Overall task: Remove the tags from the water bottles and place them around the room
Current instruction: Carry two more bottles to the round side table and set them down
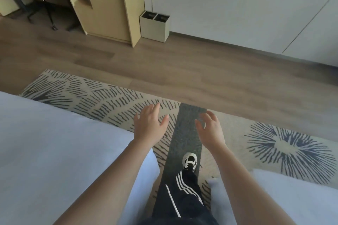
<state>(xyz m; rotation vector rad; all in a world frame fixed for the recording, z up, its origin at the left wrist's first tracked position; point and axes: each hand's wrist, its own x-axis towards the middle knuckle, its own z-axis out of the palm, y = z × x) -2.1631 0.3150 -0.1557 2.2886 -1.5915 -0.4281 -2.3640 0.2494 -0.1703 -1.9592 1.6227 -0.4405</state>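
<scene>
Reaching forward from the bottom edge of the frame, two bare forearms are seen, with the left hand [149, 124] and the right hand [210, 128] held out at centre, palms turned toward each other and well apart. The fingers of both hands are spread and loosely curled, and nothing is gripped by either. Below and between them, a leg in black trousers with white stripes [184, 193] is extended, ending in a white and black shoe [190, 160] set on a dark band of the patterned rug [102, 100]. White bedding [54, 142] fills the lower left, and more white bedding [292, 197] is seen at the lower right. Beyond the rug, a wooden floor [182, 69] crosses the middle of the frame. Farther up, a small two-compartment bin [154, 27] is placed against the white wall [237, 5], just beside a light wooden cabinet [102, 5]. A chair [40, 3] is partly seen at upper left. No water bottles or tags can be made out.
</scene>
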